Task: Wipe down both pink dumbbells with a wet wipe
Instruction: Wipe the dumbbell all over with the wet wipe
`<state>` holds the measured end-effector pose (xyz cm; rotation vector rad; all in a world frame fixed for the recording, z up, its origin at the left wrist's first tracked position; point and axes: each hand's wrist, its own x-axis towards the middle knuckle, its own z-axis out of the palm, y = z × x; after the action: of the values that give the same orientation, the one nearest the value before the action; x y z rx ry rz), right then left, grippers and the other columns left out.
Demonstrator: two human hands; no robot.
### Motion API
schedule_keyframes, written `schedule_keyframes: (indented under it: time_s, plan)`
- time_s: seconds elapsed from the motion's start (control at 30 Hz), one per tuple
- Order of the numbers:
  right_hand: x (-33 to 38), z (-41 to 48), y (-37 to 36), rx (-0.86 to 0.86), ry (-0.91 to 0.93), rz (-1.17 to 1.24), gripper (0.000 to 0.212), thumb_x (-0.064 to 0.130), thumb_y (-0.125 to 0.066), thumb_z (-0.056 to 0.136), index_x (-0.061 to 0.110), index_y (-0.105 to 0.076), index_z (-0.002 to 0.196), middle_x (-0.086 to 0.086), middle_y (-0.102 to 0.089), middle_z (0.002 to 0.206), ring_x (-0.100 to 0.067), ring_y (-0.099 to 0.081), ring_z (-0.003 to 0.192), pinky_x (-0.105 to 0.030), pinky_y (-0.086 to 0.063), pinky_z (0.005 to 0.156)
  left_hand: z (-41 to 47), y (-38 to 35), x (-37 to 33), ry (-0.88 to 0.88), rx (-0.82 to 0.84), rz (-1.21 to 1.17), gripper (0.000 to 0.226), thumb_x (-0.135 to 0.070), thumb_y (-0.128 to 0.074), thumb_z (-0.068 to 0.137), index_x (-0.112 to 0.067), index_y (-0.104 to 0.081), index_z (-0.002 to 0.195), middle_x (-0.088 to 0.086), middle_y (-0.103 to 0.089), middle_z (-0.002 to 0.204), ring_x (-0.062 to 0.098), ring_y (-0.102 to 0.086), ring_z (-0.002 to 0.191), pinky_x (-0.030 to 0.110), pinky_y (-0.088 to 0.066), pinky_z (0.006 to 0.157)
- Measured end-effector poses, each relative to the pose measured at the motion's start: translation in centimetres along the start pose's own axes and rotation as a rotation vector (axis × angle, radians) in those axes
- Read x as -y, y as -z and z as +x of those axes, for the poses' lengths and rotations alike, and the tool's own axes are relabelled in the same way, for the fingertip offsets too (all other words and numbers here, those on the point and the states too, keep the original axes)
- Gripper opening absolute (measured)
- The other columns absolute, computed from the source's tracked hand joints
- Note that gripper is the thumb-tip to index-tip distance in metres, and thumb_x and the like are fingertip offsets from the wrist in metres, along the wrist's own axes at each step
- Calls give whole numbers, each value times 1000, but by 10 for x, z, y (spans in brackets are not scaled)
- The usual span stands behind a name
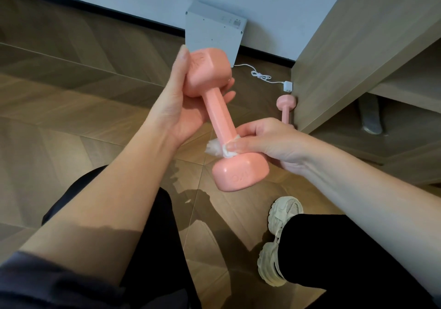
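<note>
A pink dumbbell [219, 115] is held up in front of me, tilted, one head up and away, the other low and near. My left hand [183, 103] grips its upper head, thumb along the left face, fingers behind. A white wet wipe [220, 148] is wrapped round the bottom of the handle, and my right hand [267, 144] pinches it there, thumb on top. A second pink dumbbell [285, 108] lies on the floor beside the wooden cabinet, partly hidden behind my right hand.
A wooden cabinet [353, 53] stands at the right. A grey flat device [212, 29] leans on the wall, with a white cable and plug [287, 86] trailing from it. A pale sneaker [279, 237] and my dark-trousered legs are below, on wood flooring [71, 108].
</note>
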<state>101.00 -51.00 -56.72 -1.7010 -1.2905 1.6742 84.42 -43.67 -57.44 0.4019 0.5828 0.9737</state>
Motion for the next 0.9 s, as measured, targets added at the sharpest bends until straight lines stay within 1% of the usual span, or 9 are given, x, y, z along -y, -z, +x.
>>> schedule_keyframes:
  time_s: [0.13, 0.23, 0.33, 0.4, 0.47, 0.6, 0.77, 0.83, 0.9]
  plan:
    - [-3, 7, -8, -109, 45, -97, 19, 21, -88, 66, 21, -73, 77, 9, -72, 71, 1, -64, 65, -10, -47, 60, 2, -8, 4, -87, -110, 95, 39, -36, -64, 89, -6, -55, 112, 13, -66, 97, 32, -64, 88, 35, -54, 64]
    - [-6, 12, -10, -170, 76, -158, 24, 19, -89, 65, 20, -71, 80, 5, -67, 72, -3, -58, 66, -11, -45, 61, 3, -11, 7, -161, -179, 126, 35, -29, -68, 86, -6, -52, 106, 10, -63, 87, 25, -61, 71, 32, -50, 58]
    - [-7, 11, -4, -56, 41, -83, 21, 16, -84, 70, 20, -73, 87, 6, -72, 78, -3, -64, 76, -12, -49, 76, 4, -9, 6, -146, -216, 75, 29, -29, -69, 86, -9, -56, 102, 10, -64, 91, 27, -61, 78, 31, -52, 58]
    - [-7, 11, -3, 24, 1, -31, 30, 20, -84, 66, 17, -74, 94, 0, -76, 89, -7, -65, 87, -26, -47, 95, 4, -10, 6, -148, -180, 74, 33, -29, -70, 84, -8, -55, 104, 11, -63, 92, 28, -60, 78, 32, -52, 59]
    - [-8, 11, -4, 113, -52, -16, 43, 31, -81, 59, 16, -74, 98, -7, -75, 102, -14, -62, 96, -42, -37, 109, 3, -12, 7, -154, -142, 106, 43, -31, -71, 78, -5, -52, 106, 12, -62, 89, 27, -59, 71, 32, -50, 59]
    - [-12, 12, -5, 293, -121, 53, 22, 33, -75, 65, 24, -79, 84, 6, -75, 91, -8, -66, 88, -29, -44, 91, 2, -16, 10, -158, -110, 94, 39, -31, -70, 77, -4, -55, 100, 13, -62, 86, 27, -59, 71, 32, -50, 58]
    - [-15, 14, -13, 178, -73, -15, 36, 38, -80, 65, 14, -78, 92, -2, -72, 115, -18, -66, 112, -29, -43, 102, -1, -18, 12, -166, -124, 111, 43, -30, -70, 78, -2, -54, 106, 12, -62, 86, 25, -59, 72, 33, -51, 61]
    - [-14, 15, -19, 51, -71, -79, 28, 34, -82, 72, 12, -76, 88, 0, -76, 102, -10, -69, 94, -23, -47, 84, -1, -19, 12, -194, -126, 190, 49, -31, -69, 76, 3, -54, 110, 13, -58, 87, 24, -56, 74, 33, -50, 64]
    - [-14, 17, -23, -82, -54, -157, 18, 31, -81, 77, 17, -71, 71, 12, -72, 70, -1, -62, 64, -12, -42, 60, -1, -19, 12, -209, -143, 284, 65, -33, -71, 75, 11, -51, 119, 13, -56, 93, 22, -55, 79, 34, -50, 69]
